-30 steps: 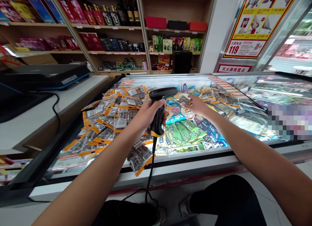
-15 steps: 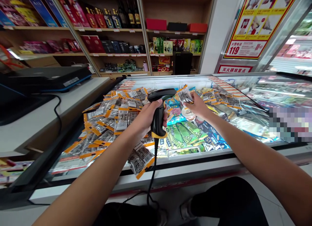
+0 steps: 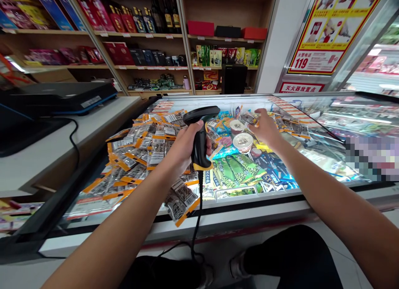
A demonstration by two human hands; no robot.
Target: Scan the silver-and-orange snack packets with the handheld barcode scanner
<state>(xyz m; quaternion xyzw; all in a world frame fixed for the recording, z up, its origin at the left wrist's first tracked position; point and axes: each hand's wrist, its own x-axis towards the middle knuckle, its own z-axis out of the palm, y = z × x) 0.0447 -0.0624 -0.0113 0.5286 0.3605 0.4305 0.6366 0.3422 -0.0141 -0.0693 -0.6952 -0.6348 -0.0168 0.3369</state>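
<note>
My left hand [image 3: 193, 143] grips the handle of a black and yellow barcode scanner [image 3: 201, 143], whose head points right over the chest freezer. Its cable hangs down past the front rim. Farther right, my right hand [image 3: 266, 127] holds a small clear snack packet [image 3: 247, 116] at its fingers, with thumb and index spread around it. The grip is partly hidden. A large heap of similar orange-edged packets [image 3: 156, 152] lies left on the freezer glass. More such packets [image 3: 293, 127] lie just right of my right hand.
Under the glass are white-lidded cups [image 3: 242, 142], green ice-pop packs [image 3: 237, 168] and blue packs. A counter with a black device [image 3: 62, 96] stands at the left. Shelves [image 3: 143, 35] of boxes and bottles line the back. A fire notice [image 3: 333, 35] hangs at the right.
My right hand has moved right with the packet, away from the scanner, and its fingers have spread. Two cups have come into fuller view. The scanner has shifted slightly left and up.
</note>
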